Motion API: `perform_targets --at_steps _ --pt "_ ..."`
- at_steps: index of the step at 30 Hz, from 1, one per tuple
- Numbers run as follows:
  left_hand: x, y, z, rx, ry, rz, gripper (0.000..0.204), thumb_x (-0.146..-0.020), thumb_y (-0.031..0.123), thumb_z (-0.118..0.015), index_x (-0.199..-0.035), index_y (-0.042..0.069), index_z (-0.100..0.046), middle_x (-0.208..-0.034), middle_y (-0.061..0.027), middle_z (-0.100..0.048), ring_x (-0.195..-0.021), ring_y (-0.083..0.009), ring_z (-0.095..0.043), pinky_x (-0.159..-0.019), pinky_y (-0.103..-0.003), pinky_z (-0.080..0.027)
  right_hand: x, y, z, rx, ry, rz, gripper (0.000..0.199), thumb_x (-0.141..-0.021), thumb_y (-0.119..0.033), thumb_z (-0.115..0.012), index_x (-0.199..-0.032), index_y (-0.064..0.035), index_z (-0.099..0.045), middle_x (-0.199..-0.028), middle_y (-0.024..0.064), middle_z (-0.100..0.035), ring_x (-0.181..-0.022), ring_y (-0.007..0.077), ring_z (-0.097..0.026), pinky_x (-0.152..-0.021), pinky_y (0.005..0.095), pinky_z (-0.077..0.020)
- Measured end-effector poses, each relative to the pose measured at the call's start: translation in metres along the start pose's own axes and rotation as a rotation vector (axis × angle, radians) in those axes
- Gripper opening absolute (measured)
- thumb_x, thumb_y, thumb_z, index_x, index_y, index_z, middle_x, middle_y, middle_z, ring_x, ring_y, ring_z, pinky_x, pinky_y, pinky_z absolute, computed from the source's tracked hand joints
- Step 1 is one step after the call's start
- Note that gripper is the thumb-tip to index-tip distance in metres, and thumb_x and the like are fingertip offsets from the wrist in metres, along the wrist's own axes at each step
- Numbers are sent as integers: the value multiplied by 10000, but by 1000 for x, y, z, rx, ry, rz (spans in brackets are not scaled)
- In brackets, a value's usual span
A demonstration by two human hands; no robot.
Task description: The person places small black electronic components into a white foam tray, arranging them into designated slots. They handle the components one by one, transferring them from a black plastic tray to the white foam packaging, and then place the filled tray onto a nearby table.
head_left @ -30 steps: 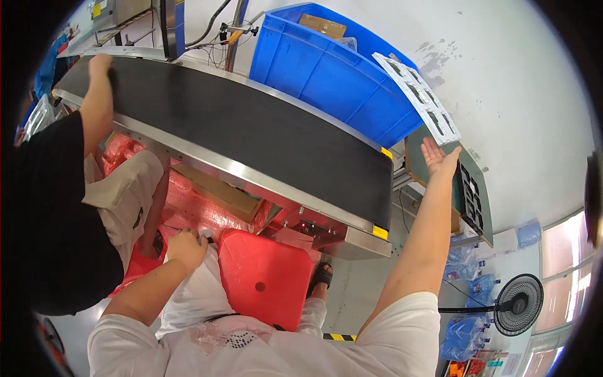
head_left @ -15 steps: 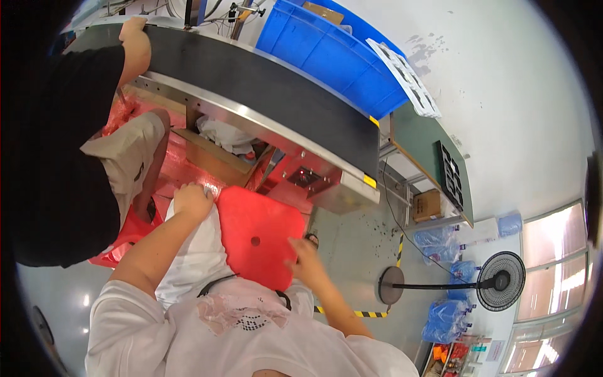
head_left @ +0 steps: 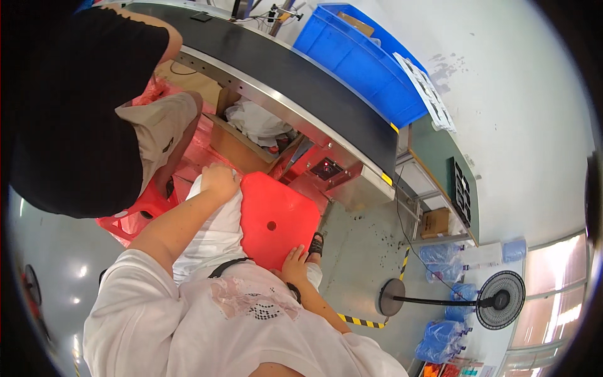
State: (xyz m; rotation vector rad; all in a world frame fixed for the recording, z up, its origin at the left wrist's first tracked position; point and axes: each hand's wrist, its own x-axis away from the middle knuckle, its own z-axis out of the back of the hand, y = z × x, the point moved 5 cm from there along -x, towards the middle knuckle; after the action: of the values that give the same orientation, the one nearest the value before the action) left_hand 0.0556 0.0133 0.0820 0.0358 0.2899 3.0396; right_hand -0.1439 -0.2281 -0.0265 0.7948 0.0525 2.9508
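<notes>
1. Running across the top, a black conveyor belt (head_left: 301,75) carries a blue crate (head_left: 364,56) beyond it, a brown box seemingly inside.
2. Red plastic stool (head_left: 276,217) stands below the belt, now nearer than before.
3. Left hand (head_left: 220,181) curls over its far-left edge.
4. Right hand (head_left: 294,264), earlier raised, lies flat on its near edge, fingers open.

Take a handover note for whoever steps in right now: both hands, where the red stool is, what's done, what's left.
Left hand: closed on the far left edge of the red stool.
Right hand: resting on the stool's near right edge, grip not clear.
Stool: on the floor in front of the person's legs, beside the conveyor belt.
Done: both hands are on the stool.
Left: cannot tell from this view.
</notes>
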Motion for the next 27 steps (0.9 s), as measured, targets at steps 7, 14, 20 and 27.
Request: perform_targets --at_steps 7,14,20,27 --pt "0 5 1 -7 -48 1 379 -853 332 -428 -928 32 -647 -962 -126 -618 -964 -255 -547 -807 -423 -399 -8 -7 4 77 -147 -38 1149 -646 -598 -666 -1330 153 -130 -1389 377 -11 -1253 573 -119 -953 564 -332" --pt "0 4 1 -9 -72 -1 383 -855 336 -430 -938 29 -643 -981 -127 -605 -955 -263 -543 -810 -425 -396 -14 -14 7 110 -219 -121 1145 -630 -595 -685 -1312 166 -170 -1371 402 -47 -1243 562 -184 -872 538 -423" --pt "-1 -2 -7 -16 -102 -3 377 -851 336 -442 -974 40 -640 -979 -131 -603 -960 -269 -539 -808 -446 -394 -17 -26 27 155 -308 -79 1036 -633 -534 -708 -1277 158 -283 -1332 452 -51 -1211 560 -263 -780 516 -479" --pt "-26 22 -75 -638 -764 -33 562 -826 388 -507 -1248 19 -470 -1315 -201 -395 -1235 -375 -343 -980 -566 -262 -18 -29 29 127 -207 -72 1043 -625 -527 -710 -1251 191 -286 -1305 473 -101 -1184 564 -303 -844 508 -453"
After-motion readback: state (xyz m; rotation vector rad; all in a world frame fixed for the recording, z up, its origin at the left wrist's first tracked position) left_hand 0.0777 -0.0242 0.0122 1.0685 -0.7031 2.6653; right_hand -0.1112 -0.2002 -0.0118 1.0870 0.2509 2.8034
